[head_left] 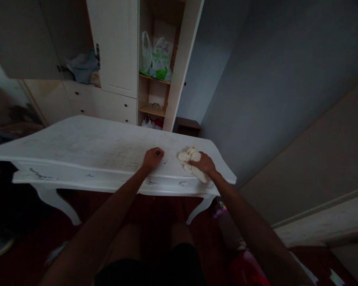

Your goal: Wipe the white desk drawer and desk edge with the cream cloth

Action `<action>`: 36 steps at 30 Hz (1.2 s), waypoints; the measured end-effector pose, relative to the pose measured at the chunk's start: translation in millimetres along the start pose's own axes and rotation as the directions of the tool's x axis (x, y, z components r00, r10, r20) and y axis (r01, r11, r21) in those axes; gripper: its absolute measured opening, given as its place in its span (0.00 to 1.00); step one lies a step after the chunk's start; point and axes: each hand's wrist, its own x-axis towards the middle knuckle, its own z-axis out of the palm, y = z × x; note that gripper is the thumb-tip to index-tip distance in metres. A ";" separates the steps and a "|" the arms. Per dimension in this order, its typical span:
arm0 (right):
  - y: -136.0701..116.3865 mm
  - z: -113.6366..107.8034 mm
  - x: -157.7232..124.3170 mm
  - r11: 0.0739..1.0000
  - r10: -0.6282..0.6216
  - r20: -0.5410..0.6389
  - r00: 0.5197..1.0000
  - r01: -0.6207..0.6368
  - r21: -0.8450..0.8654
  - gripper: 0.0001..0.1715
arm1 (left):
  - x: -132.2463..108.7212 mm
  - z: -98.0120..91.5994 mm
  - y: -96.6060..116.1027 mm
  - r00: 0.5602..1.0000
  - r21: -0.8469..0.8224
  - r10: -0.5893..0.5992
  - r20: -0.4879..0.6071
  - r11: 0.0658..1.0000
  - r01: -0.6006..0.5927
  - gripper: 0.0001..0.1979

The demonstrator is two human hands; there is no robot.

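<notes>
Up on the cupboard shelf (155, 78), there it is, a line of green print (160, 56) running across the front of a white plastic bag (166, 68), but it's too small and blurred, and not one word comes through! No text, brand or number can be read anywhere.

The light is dim and flat; the white table (77, 137) reads brightest, with a soft sheen along its near edge. The floor (161, 212) sinks almost to black at near left, and the wall (256, 79) darkens toward far right. Wide-angle stretching slants the outer parts; the left margin looks smeared, possibly blurred.
</notes>
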 end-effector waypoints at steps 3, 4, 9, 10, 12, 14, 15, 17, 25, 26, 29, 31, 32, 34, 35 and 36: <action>-21.4 0.1 -4.3 0.983 0.071 0.020 0.997 -0.067 -0.169 0.31 | -0.4 -0.5 0.5 1.000 -0.063 -0.009 -0.012 0.998 0.008 0.07; -26.5 -0.3 -7.0 0.981 0.074 0.016 0.997 -0.070 -0.179 0.30 | -0.6 -0.9 0.2 1.000 -0.099 -0.017 -0.018 0.995 0.015 0.07; -38.5 -3.2 -39.9 0.993 -0.023 -0.018 1.000 0.021 -0.118 0.25 | -1.8 -3.2 -1.8 0.998 -0.231 -0.047 -0.035 0.972 0.038 0.08; -38.9 -4.1 -51.7 0.993 -0.072 -0.019 0.997 0.070 -0.094 0.25 | -2.0 -3.4 -2.0 0.998 -0.244 -0.046 -0.036 0.969 0.036 0.09; -37.2 -5.8 -79.2 0.984 -0.171 -0.010 0.985 0.170 -0.047 0.24 | -2.2 -3.7 -2.2 0.998 -0.267 -0.045 -0.034 0.963 0.034 0.09; -30.5 -5.8 -108.6 0.970 -0.244 0.010 0.970 0.244 -0.003 0.25 | -2.1 -3.7 -2.6 0.998 -0.293 -0.050 -0.023 0.955 0.041 0.09; -24.8 -4.8 -122.3 0.965 -0.261 0.024 0.965 0.260 0.023 0.26 | -1.9 -3.5 -3.0 0.998 -0.306 -0.055 -0.020 0.951 0.046 0.10; -8.3 -0.9 -144.6 0.972 -0.230 0.053 0.972 0.226 0.067 0.26 | -1.4 -2.9 -4.3 0.998 -0.328 -0.062 -0.022 0.943 0.051 0.10; 67.8 9.7 -150.0 0.862 0.380 -0.150 0.913 -0.291 0.414 0.21 | 0.2 -1.1 -6.9 0.997 -0.388 -0.061 -0.051 0.921 0.037 0.09; 69.3 11.9 -147.4 0.842 0.422 -0.173 0.890 -0.313 0.439 0.23 | 0.5 -1.0 -6.9 0.996 -0.402 -0.067 -0.057 0.915 0.038 0.09; 57.9 27.9 -144.5 0.820 0.455 -0.251 0.854 -0.293 0.492 0.25 | 1.3 -0.6 -6.8 0.993 -0.429 -0.093 -0.078 0.902 0.050 0.09; 39.8 45.5 -146.3 0.811 0.446 -0.293 0.846 -0.244 0.531 0.25 | 1.2 -0.3 -6.4 0.990 -0.445 -0.103 -0.094 0.894 0.051 0.08; 29.1 55.4 -147.9 0.807 0.435 -0.309 0.846 -0.214 0.550 0.25 | 0.9 -0.2 -6.1 0.989 -0.454 -0.105 -0.100 0.889 0.049 0.08; 7.0 75.1 -152.3 0.818 0.367 -0.332 0.869 -0.131 0.561 0.24 | 0.1 0.1 -5.2 0.988 -0.476 -0.109 -0.110 0.879 0.044 0.08; -3.3 84.1 -154.8 0.834 0.318 -0.347 0.882 -0.086 0.545 0.24 | -0.3 0.3 -4.8 0.987 -0.487 -0.112 -0.113 0.872 0.043 0.08; -12.6 92.0 -157.5 0.854 0.283 -0.373 0.883 -0.055 0.517 0.26 | -0.6 0.4 -4.4 0.987 -0.498 -0.114 -0.114 0.866 0.043 0.08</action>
